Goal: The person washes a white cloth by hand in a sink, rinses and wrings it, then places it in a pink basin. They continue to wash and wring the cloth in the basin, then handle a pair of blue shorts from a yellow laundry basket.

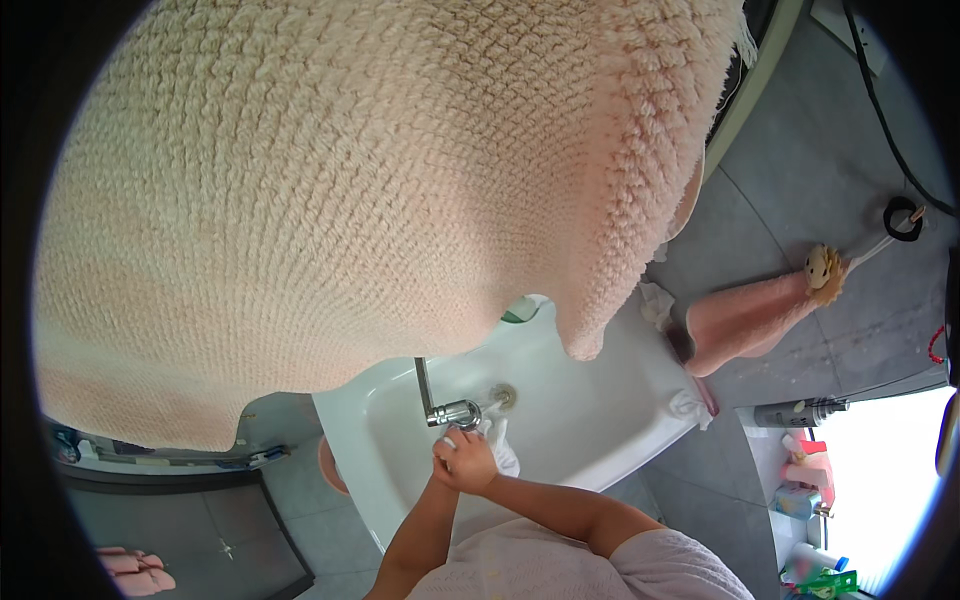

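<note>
Both hands meet under the chrome faucet head (457,413), over the white washbasin (592,442). My right hand (474,461) lies over and around my left hand (444,459), whose fingers are largely covered. A small white patch shows at the fingers; whether it is foam, soap or cloth is unclear. Just right of the hands, a crumpled white cloth (504,451) lies in the basin, near the round drain fitting (504,396). A large pale-pink fluffy towel (360,187) fills the upper view and hides part of the basin and faucet arm.
A pink hand towel (750,319) hangs on the grey tiled wall at right. Another white cloth (690,407) lies on the basin's right rim. Bottles (799,499) stand on a window ledge. A pink basin (330,465) is partly visible left, with pink slippers (135,571) lower left.
</note>
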The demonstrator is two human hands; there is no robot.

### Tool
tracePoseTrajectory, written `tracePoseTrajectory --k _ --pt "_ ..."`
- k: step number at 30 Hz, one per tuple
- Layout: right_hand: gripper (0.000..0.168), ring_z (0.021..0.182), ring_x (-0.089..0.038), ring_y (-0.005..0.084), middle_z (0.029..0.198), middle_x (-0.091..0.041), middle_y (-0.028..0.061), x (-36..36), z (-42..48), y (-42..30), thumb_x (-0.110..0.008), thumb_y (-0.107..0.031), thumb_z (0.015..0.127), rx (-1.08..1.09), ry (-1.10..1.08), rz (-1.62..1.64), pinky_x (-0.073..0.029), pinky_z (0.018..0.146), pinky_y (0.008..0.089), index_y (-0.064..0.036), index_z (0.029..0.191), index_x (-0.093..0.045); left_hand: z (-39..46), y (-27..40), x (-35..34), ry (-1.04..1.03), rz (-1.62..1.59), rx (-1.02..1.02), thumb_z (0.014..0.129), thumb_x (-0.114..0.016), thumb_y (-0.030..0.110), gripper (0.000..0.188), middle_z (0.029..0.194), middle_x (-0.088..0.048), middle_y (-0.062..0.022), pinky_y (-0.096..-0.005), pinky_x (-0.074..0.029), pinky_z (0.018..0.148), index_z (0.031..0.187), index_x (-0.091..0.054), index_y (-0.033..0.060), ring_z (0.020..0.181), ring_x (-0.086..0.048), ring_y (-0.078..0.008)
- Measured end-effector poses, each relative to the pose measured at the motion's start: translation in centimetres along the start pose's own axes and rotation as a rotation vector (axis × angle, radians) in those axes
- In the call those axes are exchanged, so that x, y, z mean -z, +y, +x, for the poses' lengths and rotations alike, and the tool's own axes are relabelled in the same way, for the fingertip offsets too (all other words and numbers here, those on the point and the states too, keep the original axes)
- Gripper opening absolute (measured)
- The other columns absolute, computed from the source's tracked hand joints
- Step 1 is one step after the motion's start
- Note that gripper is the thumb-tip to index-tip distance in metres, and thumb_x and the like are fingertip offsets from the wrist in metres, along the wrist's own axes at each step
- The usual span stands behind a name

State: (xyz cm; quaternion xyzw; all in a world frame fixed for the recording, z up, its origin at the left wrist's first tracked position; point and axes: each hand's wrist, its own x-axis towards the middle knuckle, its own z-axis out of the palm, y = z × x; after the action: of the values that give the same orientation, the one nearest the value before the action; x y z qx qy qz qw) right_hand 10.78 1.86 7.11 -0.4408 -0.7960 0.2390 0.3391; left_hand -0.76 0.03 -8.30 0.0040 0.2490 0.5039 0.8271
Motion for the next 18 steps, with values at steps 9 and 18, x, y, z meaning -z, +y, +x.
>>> tracePoseTrajectory --k 9,18 --pt "0.036 0.085 -0.062 0.0355 0.096 -0.063 0.0161 0.7 -0.2 14.0 -0.063 -0.036 0.08 -0.639 -0.251 0.114 -0.05 0.077 0.0426 -0.005 0.097 -0.062 -0.5 0.7 -5.6 0.399 0.225 -0.028 0.09 -0.057 0.039 0.044 0.116 -0.059 -0.0084 -0.0424 -0.047 0.092 0.119 -0.053 0.0072 0.108 -0.058 -0.023" --pt "0.073 0.117 -0.045 0.0345 0.13 -0.041 0.0156 -1.2 -3.6 12.2 -0.062 -0.046 0.08 -0.469 -0.862 -0.393 -0.039 0.094 0.0513 -0.011 0.138 -0.034 -5.0 2.1 -6.6 0.809 0.267 0.116 0.07 -0.059 0.071 0.102 0.153 -0.015 -0.0082 -0.0622 -0.009 0.106 0.149 -0.011 0.0286 0.139 -0.02 -0.0327"
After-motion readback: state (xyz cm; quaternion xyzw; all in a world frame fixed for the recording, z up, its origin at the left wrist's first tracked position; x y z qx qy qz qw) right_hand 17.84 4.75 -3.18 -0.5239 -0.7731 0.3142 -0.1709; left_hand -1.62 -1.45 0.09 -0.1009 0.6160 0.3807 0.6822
